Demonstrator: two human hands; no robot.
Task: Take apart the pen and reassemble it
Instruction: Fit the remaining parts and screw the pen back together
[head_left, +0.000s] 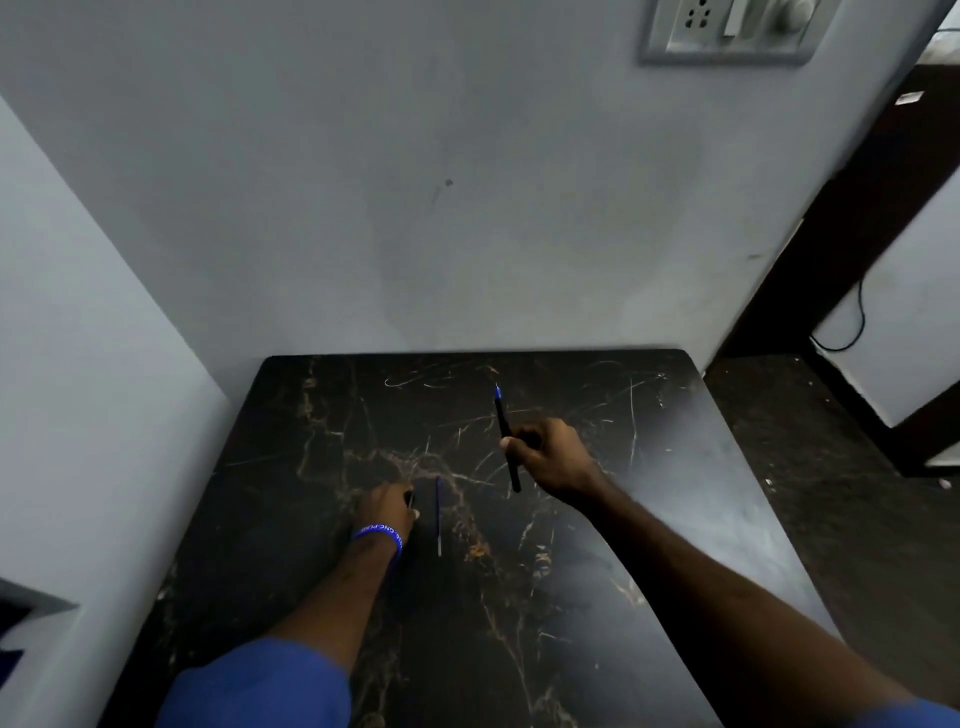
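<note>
The right hand (545, 452) grips the pen barrel (506, 439) upright; the left hand (387, 506) pinches a small part (410, 500) beside the refill (438, 514) on the table (675, 519).

Scratched glossy marble-look table (675, 519)

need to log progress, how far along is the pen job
Done: the pen looks taken apart, since the thin refill lies alone on the table. In hand: the right hand grips the black barrel; the left hand rests beside the refill, seemingly holding a small dark piece I can't identify. Left: refitting the refill and closing the pen.
</note>
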